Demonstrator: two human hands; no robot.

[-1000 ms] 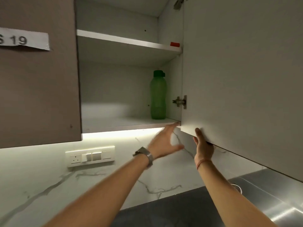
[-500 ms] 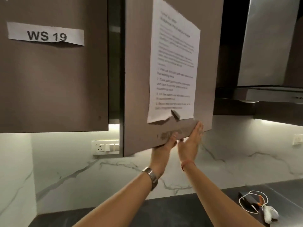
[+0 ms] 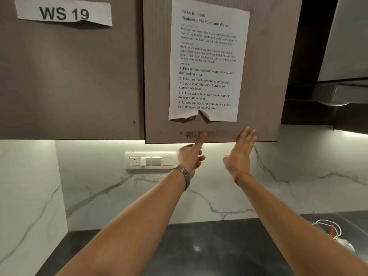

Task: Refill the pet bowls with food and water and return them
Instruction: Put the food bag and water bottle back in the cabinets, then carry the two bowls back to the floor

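Observation:
The brown upper cabinet door (image 3: 258, 76) is swung shut, with a printed task sheet (image 3: 207, 62) taped to its front. My left hand (image 3: 191, 154), a watch on its wrist, is raised below the door's bottom edge with one finger touching that edge and the other fingers loosely curled. My right hand (image 3: 241, 152) is flat and open, its fingertips pressed against the door's lower right part. Neither hand holds anything. No pet bowls, food or water are in view.
A second closed cabinet door (image 3: 69, 76) labelled WS 19 is on the left. A socket and switch plate (image 3: 150, 160) sits on the marble backsplash. A dark countertop (image 3: 209, 250) lies below, with a white cable bundle (image 3: 330, 232) at the right. A range hood (image 3: 342, 92) hangs at the upper right.
The cabinet door, open a second ago with a green bottle visible inside, has been swung closed by both hands. My view has shifted so the door front faces me.

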